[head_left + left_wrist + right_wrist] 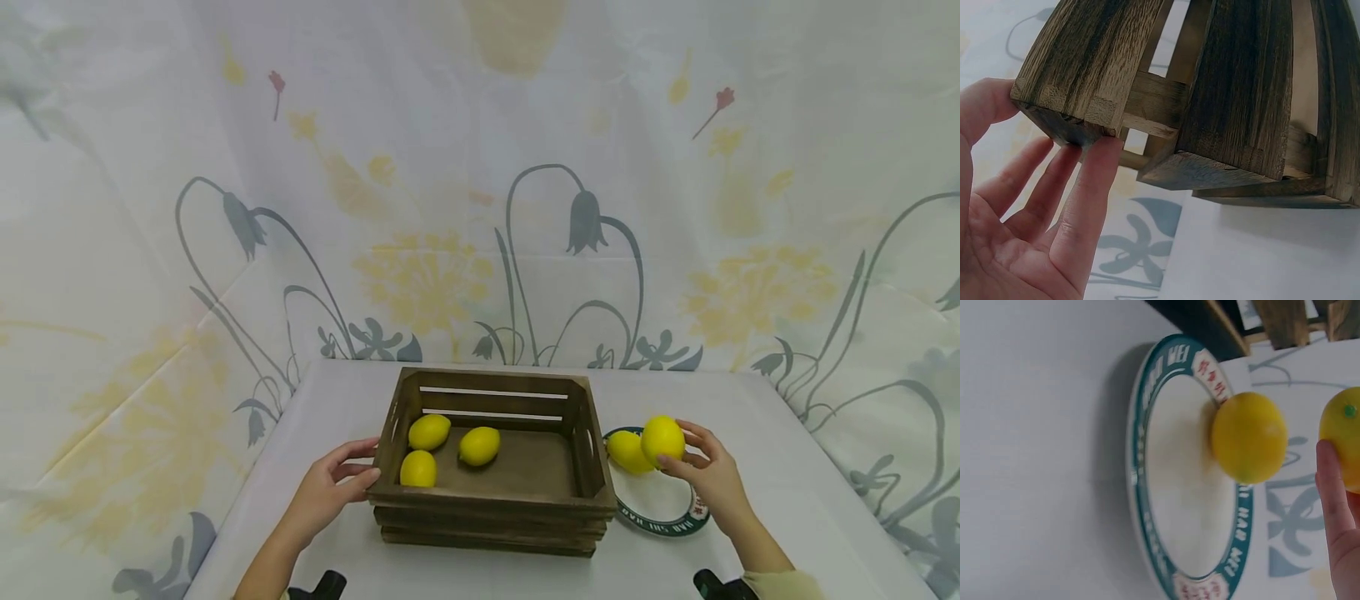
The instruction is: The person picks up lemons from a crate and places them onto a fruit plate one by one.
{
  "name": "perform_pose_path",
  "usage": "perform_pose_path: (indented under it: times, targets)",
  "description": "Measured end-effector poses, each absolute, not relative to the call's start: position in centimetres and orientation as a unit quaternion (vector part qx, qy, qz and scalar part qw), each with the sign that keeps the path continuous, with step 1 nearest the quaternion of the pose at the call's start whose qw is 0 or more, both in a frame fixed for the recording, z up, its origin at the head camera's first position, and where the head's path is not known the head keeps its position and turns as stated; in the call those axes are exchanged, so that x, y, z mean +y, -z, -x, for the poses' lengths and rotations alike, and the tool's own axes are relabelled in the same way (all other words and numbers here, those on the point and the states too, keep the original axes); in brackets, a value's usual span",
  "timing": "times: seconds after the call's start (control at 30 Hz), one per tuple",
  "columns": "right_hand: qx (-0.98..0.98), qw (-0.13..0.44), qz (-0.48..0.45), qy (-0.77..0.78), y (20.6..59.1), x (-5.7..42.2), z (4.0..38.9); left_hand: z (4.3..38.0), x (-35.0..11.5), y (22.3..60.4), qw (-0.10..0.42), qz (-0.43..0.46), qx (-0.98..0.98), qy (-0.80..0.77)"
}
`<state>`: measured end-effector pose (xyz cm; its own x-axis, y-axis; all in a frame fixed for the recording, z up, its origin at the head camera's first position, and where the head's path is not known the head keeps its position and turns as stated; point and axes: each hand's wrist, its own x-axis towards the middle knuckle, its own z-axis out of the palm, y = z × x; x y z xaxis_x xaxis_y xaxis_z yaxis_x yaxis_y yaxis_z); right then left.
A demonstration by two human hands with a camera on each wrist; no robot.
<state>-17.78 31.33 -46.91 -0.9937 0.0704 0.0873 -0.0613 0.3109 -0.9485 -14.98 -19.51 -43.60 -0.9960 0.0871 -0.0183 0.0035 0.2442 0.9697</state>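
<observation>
A brown slatted wooden crate [495, 525] holds three yellow lemons, among them one lemon [478, 447] near its middle. At the crate's left end, my left hand [335, 482] grips the upper edge; the left wrist view shows its thumb and fingers on the end of the top slat [1085, 69]. My right hand [708, 471] holds another lemon [663, 438] between thumb and fingers, raised above a white plate [656, 500] with a green lettered rim. On that plate lies one more lemon [1249, 437], toward its far side.
Crate and plate stand close together on a white-covered table [330, 558], the plate just right of the crate. Behind and to both sides hangs a floral-printed curtain [450, 167]. Dark wrist devices show at the bottom edge of the head view.
</observation>
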Motion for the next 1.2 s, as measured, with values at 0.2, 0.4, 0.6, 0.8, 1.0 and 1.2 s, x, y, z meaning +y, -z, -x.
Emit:
perform_pose_path:
  times: [0.2, 0.4, 0.6, 0.8, 1.0, 1.2]
  targets:
    - [-0.787, 0.046, 0.030, -0.614, 48.9, 32.0, 18.1, 15.0, -19.5, 43.6, 0.035, -0.030, 0.786, -0.616]
    - [-0.789, 0.031, 0.061, -0.610, 51.1, 33.4, 18.5, 15.0, -19.5, 43.7, 0.034, -0.033, 0.789, -0.613]
    - [-0.830, -0.019, 0.109, -0.547, 50.5, 33.4, 18.3, 15.0, -19.6, 43.7, 0.035, -0.034, 0.791, -0.609]
    - [-0.838, -0.039, 0.122, -0.530, 51.4, 33.6, 18.7, 15.0, -19.6, 43.7, 0.035, -0.035, 0.790, -0.611]
    - [-0.848, -0.040, 0.108, -0.518, 50.8, 33.3, 18.7, 15.0, -19.6, 43.7, 0.034, -0.037, 0.790, -0.611]
    - [-0.857, -0.019, 0.086, -0.508, 49.7, 33.6, 18.4, 15.0, -19.6, 43.7, 0.035, -0.032, 0.789, -0.612]
